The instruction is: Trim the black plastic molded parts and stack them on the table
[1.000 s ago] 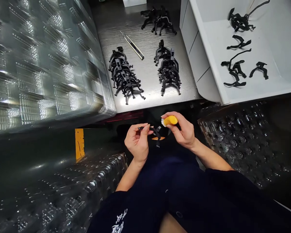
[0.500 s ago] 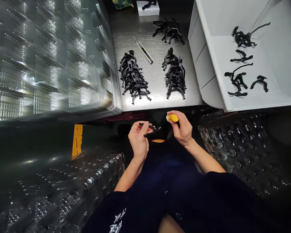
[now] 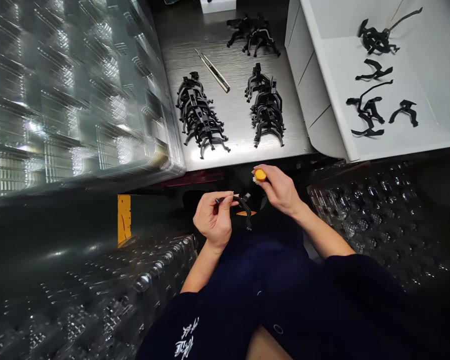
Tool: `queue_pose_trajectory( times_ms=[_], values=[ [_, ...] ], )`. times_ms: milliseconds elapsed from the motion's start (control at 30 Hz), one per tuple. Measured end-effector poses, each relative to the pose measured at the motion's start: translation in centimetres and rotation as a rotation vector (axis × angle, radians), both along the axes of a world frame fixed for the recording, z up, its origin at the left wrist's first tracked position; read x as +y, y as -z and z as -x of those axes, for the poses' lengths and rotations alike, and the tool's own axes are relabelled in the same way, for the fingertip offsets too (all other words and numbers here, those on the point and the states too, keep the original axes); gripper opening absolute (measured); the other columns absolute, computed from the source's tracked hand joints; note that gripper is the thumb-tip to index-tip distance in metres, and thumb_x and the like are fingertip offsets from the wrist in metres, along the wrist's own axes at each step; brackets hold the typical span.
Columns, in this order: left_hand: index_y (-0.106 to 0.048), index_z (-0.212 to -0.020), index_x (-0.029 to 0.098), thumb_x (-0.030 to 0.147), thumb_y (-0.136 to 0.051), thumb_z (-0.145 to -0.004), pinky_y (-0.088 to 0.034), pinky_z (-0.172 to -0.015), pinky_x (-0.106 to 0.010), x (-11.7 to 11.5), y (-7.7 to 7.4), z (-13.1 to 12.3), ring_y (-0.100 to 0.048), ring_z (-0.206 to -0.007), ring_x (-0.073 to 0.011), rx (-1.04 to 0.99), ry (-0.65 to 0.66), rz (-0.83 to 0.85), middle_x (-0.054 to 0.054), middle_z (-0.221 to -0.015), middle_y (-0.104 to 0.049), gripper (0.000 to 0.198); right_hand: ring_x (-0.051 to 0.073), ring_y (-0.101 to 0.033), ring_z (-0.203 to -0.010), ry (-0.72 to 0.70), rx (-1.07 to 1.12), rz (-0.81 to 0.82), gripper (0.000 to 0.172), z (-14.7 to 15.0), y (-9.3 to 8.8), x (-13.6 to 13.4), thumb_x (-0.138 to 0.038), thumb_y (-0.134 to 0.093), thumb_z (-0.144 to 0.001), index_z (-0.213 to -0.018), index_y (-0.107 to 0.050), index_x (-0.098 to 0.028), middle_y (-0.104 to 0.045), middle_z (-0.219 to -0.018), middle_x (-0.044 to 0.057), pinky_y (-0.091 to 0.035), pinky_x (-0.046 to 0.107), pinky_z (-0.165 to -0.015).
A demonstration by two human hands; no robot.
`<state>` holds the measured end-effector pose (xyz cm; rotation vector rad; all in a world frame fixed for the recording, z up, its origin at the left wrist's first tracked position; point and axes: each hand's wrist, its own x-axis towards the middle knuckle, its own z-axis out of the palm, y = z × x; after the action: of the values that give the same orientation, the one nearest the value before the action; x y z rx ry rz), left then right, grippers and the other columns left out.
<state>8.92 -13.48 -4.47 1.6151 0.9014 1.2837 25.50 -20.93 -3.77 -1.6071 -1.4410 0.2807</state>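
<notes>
The left hand [image 3: 212,220] pinches a thin black plastic clip [image 3: 240,202] between thumb and fingers, just below the steel bench [image 3: 243,155], while the right hand [image 3: 279,189] pinches a small yellow object [image 3: 260,175] (white at its tip) close by. A loosened pinch could drop the slender clip onto the dark clothing [image 3: 262,280] below.

Fig.: steel tabletop [image 3: 232,117] as ref. On it: L clip stack [image 3: 197,117] & R clip stack [image 3: 267,117] side by side; tweezers [image 3: 212,71] betw. them, twd. rear; rear clip pile [image 3: 253,35] behind R stack. R of table: tray [image 3: 315,90] w/ loose clips [image 3: 369,110] inside. L of table: blister-pack stack [image 3: 71,100]. Front R of table: blister tray [image 3: 360,215].
</notes>
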Motion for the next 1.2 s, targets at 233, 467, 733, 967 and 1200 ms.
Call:
queue_pose_trajectory(
  times_ms=[233, 467, 733, 967, 1200],
  values=[
    [-0.073, -0.100, 0.021, 0.014, -0.070, -0.093, -0.061, -0.068, -0.023, 0.3, -1.1, 0.9, -0.074, -0.075, -0.0135, 0.179, 0.069, -0.446, 0.000, -0.085, -0.078, 0.010, 0.025, -0.070, -0.107, -0.147, -0.037, 0.004, 0.027, -1.3, 0.2, -0.1, -0.022, -0.051, -0.102, -0.127, -0.060, -0.020, -0.074, -0.116, 0.012, -0.060, 0.041, -0.096],
    [-0.069, -0.102, 0.017, 0.008, -0.071, -0.091, -0.061, -0.070, -0.020, 0.2, -1.4, 0.8, -0.075, -0.075, -0.0119, 0.189, 0.091, -0.606, -0.001, -0.087, -0.079, 0.014, 0.021, -0.072, -0.106, -0.109, 0.138, 0.076, 0.029, -1.6, -1.6, -0.4, -0.027, -0.054, -0.103, -0.131, -0.057, -0.020, -0.075, -0.116, 0.009, -0.059, 0.038, -0.099],
    [-0.064, -0.123, 0.008, 0.004, -0.059, -0.095, -0.066, -0.082, -0.026, -0.1, -1.5, 1.9, -0.077, -0.101, -0.0212, 0.296, 0.353, -0.870, -0.012, -0.100, -0.077, 0.029, 0.023, -0.070, -0.101, -0.236, -0.147, 0.044, 0.026, -1.6, -2.5, 0.0, -0.020, -0.047, -0.105, -0.128, -0.057, -0.018, -0.073, -0.111, 0.013, -0.062, 0.039, -0.089],
    [-0.064, -0.122, 0.004, 0.005, -0.058, -0.096, -0.065, -0.086, -0.027, 0.4, -2.1, 2.4, -0.076, -0.105, -0.0240, 0.301, 0.442, -0.930, -0.016, -0.101, -0.077, 0.027, 0.023, -0.070, -0.097, -0.290, -0.151, 0.066, 0.025, -2.0, -1.6, -0.2, -0.021, -0.047, -0.105, -0.128, -0.056, -0.018, -0.073, -0.106, 0.012, -0.062, 0.037, -0.086],
    [-0.064, -0.129, 0.009, 0.006, -0.058, -0.096, -0.066, -0.080, -0.027, 0.3, -1.0, 2.4, -0.077, -0.100, -0.0231, 0.261, 0.370, -0.875, -0.012, -0.101, -0.077, 0.034, 0.022, -0.070, -0.107, -0.265, -0.057, -0.040, 0.028, -1.2, -1.5, -0.6, -0.021, -0.049, -0.105, -0.132, -0.055, -0.018, -0.072, -0.115, 0.012, -0.061, 0.037, -0.094]
  ],
)
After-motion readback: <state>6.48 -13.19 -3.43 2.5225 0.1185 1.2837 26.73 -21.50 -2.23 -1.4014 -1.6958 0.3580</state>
